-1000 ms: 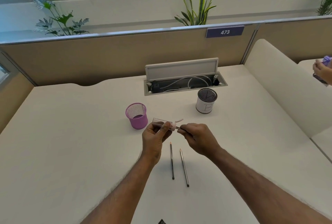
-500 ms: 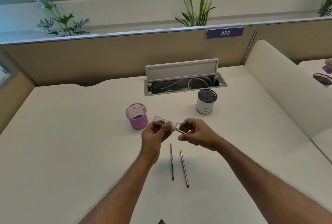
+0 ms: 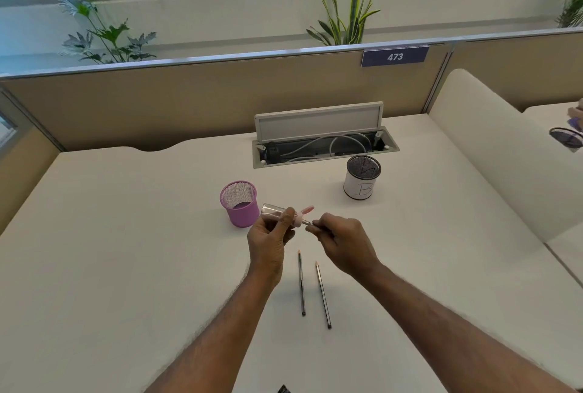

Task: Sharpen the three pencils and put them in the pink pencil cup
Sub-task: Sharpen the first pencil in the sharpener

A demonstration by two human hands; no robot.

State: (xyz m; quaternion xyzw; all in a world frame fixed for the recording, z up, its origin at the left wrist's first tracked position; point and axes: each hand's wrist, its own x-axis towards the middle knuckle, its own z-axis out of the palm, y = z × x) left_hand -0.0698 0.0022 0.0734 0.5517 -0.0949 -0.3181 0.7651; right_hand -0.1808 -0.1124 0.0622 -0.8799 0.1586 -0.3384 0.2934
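White desk (image 3: 126,266), just right of pink pencil cup (image 3: 239,203): your left hand (image 3: 268,235) grips sharpener (image 3: 274,211), right hand (image 3: 344,244) pinches pencil (image 3: 307,223) at its mouth. Hold pencil straight, twist gently, push lightly.

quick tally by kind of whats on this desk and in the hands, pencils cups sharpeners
pencils: 3 (two lying on the desk, one pinched in the right hand)
cups: 2 (pink mesh cup, white cup marked B)
sharpeners: 1 (held in the left hand)
total: 6
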